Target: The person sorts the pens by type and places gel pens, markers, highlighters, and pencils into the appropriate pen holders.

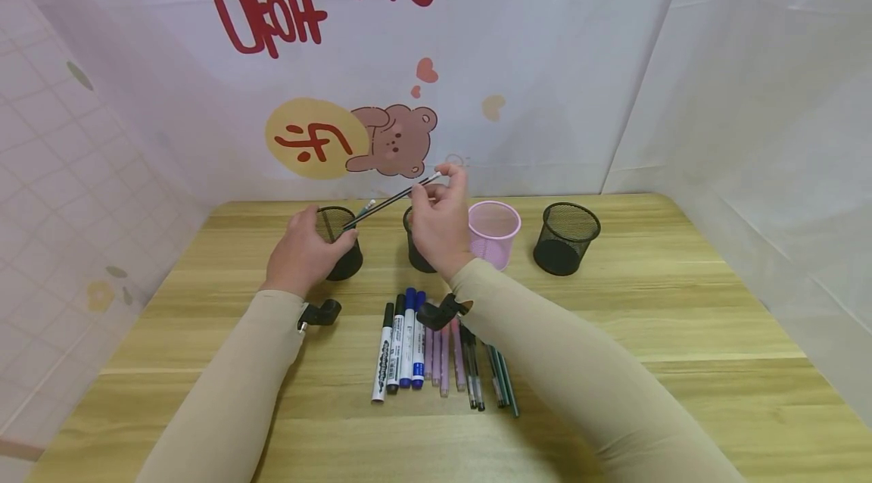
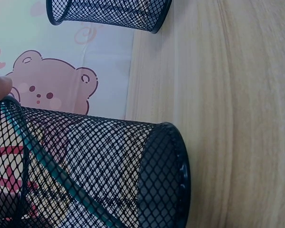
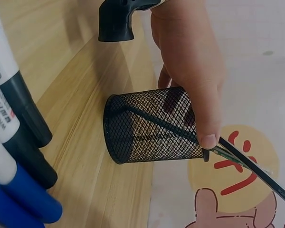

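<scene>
My left hand (image 1: pixel 300 252) holds the leftmost black mesh pen cup (image 1: pixel 347 265) by its upper side, thumb at the rim in the right wrist view. A green pencil (image 3: pixel 232 159) leans inside this cup, its upper end sticking out past the rim. Up and to the right, my right hand (image 1: pixel 441 222) pinches a dark pencil (image 1: pixel 391 200) near its white-tipped end. That pencil slants down to the left, its lower end at the cup's mouth beside the left thumb. In the left wrist view, the cup's mesh wall (image 2: pixel 99 156) fills the lower left.
Behind my right hand stands another black mesh cup (image 1: pixel 418 256), then a pink mesh cup (image 1: pixel 492 241) and a black one (image 1: pixel 565 241). In front lie several whiteboard markers (image 1: pixel 402 347), pink pens (image 1: pixel 444 362), black pens (image 1: pixel 473 373) and green pencils (image 1: pixel 504 381). A printed curtain (image 1: pixel 545 89) hangs behind.
</scene>
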Demonstrator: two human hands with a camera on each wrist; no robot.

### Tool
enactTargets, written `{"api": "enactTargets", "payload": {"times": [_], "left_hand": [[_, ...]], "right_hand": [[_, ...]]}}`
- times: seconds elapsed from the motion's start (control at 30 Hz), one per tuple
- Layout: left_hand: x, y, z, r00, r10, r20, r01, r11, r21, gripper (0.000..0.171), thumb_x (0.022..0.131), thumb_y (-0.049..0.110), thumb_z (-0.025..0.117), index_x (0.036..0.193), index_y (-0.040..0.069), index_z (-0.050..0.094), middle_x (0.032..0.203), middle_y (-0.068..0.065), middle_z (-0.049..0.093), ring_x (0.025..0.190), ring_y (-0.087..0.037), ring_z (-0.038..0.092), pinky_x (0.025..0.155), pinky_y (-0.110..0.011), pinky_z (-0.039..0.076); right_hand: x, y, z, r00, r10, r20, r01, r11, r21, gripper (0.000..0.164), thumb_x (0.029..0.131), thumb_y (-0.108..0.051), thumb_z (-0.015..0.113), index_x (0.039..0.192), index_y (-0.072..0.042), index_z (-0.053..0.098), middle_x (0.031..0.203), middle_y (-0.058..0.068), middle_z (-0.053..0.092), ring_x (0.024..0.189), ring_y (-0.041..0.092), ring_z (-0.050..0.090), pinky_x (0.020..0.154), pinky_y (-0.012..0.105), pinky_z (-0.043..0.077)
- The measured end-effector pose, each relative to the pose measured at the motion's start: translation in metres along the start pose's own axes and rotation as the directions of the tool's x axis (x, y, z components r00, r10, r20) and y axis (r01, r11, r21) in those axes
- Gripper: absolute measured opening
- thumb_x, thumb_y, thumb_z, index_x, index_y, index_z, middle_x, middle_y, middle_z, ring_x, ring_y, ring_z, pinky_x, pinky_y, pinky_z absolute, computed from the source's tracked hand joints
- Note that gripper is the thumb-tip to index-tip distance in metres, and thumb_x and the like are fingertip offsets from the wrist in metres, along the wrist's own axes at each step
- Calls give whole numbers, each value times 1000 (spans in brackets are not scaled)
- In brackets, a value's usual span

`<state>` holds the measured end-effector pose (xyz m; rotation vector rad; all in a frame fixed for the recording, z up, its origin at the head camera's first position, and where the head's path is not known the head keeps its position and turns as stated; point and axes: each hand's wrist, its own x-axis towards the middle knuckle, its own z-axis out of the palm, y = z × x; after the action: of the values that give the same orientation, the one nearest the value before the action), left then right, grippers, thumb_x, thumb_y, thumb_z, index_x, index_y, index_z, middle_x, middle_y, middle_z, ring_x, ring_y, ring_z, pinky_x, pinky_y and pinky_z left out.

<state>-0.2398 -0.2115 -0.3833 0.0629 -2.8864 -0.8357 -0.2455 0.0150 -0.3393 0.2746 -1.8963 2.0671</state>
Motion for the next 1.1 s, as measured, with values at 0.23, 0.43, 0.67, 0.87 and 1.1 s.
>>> {"api": "enactTargets", "payload": {"times": [0.23, 0.43, 0.67, 0.87, 1.1], "left_hand": [[0, 0, 1, 1000, -5, -1, 5, 1000, -1, 103, 93, 72, 57, 164, 3, 29, 164, -28, 37, 141, -51, 49, 108, -71, 47], [0, 0, 1, 1000, -6, -2, 6, 1000, 1, 102, 93, 72, 57, 164, 3, 29, 163, -28, 38, 140, -51, 50, 108, -71, 47], [0, 0, 1, 1000, -3, -11, 3, 1000, 6, 102, 93, 72, 57, 163, 3, 30, 163, -29, 39, 140, -51, 51, 107, -71, 48], [-1, 1, 0, 1000, -10, -6, 10, 1000, 3, 103, 93, 73, 57, 164, 3, 29, 163, -29, 38, 140, -51, 50, 108, -71, 47], [0, 1, 1, 1000, -16, -4, 16, 1000, 3, 103, 93, 73, 57, 164, 4, 29, 163, -28, 38, 140, -51, 50, 108, -71, 47]], "right_hand": [[-1, 1, 1, 1000, -19, 8, 19, 996, -86, 35, 106, -9, 55, 135, -9, 37, 92, 13, 68, 72, 50, 64, 62, 26, 54], [-5, -1, 2, 999, -29, 26, 33, 987, -157, 34, 106, -11, 56, 137, -9, 40, 92, 14, 71, 65, 32, 65, 59, 25, 51], [-6, -1, 7, 997, -50, 58, 60, 983, -171, 26, 108, -10, 54, 132, -8, 44, 91, 15, 71, 63, 28, 62, 54, 25, 45], [-8, 1, 9, 998, -39, 52, 51, 965, -257, 19, 108, -14, 54, 127, -10, 50, 97, 13, 75, 61, 13, 61, 55, 25, 47], [-8, 3, 9, 996, -12, 91, 38, 956, -292, 20, 110, -15, 53, 128, -6, 55, 107, 16, 77, 71, 32, 69, 57, 24, 48]]}}
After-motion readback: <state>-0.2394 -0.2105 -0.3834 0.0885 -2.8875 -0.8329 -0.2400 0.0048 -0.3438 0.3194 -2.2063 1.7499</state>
